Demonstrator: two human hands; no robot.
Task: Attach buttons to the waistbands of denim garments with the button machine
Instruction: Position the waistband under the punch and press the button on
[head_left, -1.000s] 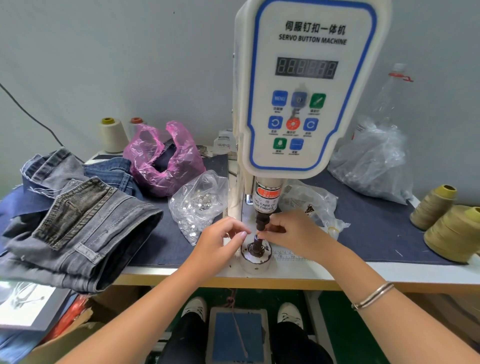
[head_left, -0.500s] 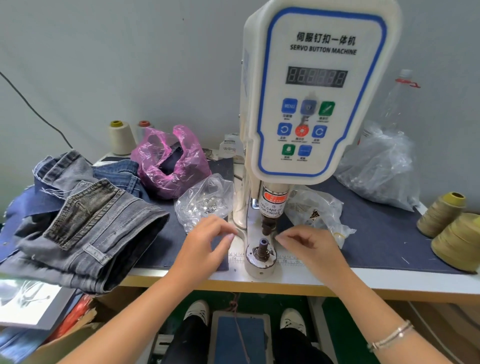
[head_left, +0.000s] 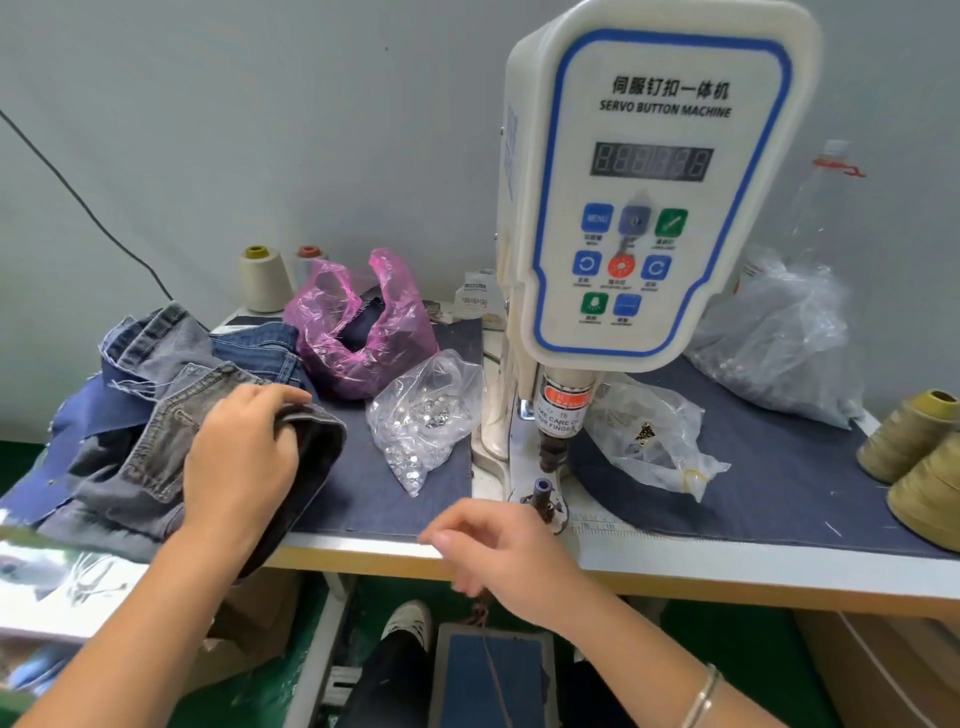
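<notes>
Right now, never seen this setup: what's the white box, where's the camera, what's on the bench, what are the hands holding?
There is one picture, from a camera worn on the person's head, looking forward and down at their hands.

The white box is a servo button machine; its lower die post stands on the table below the head, with no garment under it yet.

On the table: a pile of denim garments at the left, a pink bag, a clear bag of metal buttons, more clear bags and thread cones at the right.

The left hand has a grip on the grey denim's edge. The right hand hangs at the table edge in front of the die, fingers loosely curled, holding nothing that shows.
</notes>
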